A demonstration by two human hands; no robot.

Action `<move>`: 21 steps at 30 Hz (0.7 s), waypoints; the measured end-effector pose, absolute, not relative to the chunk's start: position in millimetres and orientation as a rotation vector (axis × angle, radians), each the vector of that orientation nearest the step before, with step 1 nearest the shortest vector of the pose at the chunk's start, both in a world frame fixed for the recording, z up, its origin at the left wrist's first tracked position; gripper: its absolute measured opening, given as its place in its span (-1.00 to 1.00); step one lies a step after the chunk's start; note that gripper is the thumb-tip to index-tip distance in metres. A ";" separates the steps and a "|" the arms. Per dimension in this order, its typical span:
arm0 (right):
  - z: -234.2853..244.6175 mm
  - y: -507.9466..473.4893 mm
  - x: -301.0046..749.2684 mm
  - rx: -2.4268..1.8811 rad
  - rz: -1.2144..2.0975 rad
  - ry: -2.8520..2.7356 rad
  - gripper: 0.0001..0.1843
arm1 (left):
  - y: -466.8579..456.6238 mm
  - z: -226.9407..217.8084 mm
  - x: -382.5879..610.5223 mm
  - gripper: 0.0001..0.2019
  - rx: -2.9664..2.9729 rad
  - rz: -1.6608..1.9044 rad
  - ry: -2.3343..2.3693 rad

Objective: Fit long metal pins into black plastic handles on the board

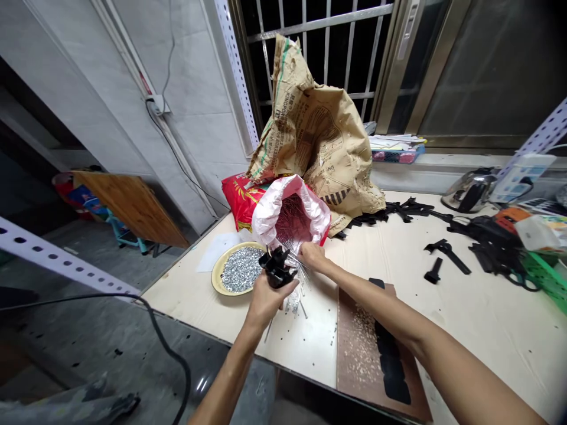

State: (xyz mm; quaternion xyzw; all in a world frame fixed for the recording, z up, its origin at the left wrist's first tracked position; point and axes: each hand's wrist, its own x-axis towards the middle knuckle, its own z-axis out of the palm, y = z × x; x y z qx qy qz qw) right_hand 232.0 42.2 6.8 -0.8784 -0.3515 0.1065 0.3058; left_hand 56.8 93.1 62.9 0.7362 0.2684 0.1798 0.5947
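My left hand (266, 298) is closed around a black plastic part (277, 267), held upright above the table. My right hand (312, 255) reaches into a pile of thin metal pins (296, 282) at the mouth of a pink-and-white plastic bag (290, 212), its fingers pinched on some of the pins. The bag lies on its side and spills pins onto the table. A yellow plate (218, 282) full of small silvery metal pieces sits just left of my left hand.
A crumpled brown paper sack (316, 130) and a red bag (239, 198) stand behind the pin bag. Black plastic parts (447, 254) lie scattered to the right, with a kettle (469, 190) and a green basket (547, 277). A brown board (363, 348) holds shavings.
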 end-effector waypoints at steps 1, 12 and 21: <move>9.4 40.8 232.6 -2.309 0.270 -0.914 -0.77 | 95.4 61.8 56.3 -0.66 1.669 0.403 0.641; 96.9 1.1 189.6 -1.343 0.031 -0.946 -0.60 | 90.2 49.5 71.8 -0.63 1.299 0.221 0.608; 87.6 0.7 168.9 -1.449 -0.005 -1.000 -0.71 | 75.9 66.9 78.9 -0.58 1.320 0.235 0.578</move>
